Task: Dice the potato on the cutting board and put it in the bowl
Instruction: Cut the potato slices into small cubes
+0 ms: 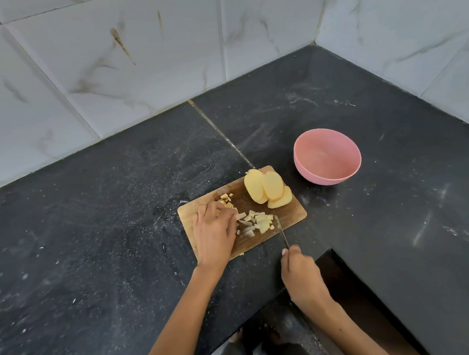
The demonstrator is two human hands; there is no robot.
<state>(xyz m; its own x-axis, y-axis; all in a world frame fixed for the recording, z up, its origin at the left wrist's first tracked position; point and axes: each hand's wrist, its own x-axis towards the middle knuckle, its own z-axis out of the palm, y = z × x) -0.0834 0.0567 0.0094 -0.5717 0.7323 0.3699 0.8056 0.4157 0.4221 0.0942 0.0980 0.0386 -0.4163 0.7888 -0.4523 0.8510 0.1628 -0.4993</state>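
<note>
A wooden cutting board [293, 215] lies on the black counter. Several peeled potato slices [267, 189] lean together at its far end. Small potato dice [258, 223] are scattered in the board's middle, and a few more dice [226, 197] lie beyond my left hand. My left hand [214, 230] rests palm down on the board, fingertips touching the diced pieces. My right hand [299, 275] grips a knife [282, 233], its blade tip down beside the dice. A pink bowl [327, 156] stands empty to the right of the board.
The black stone counter [94, 240] fills a corner, with marble-tiled walls [111, 61] behind and to the right. The counter's inner edge [331, 251] steps back just right of my right hand. Below it, a foot shows on the floor.
</note>
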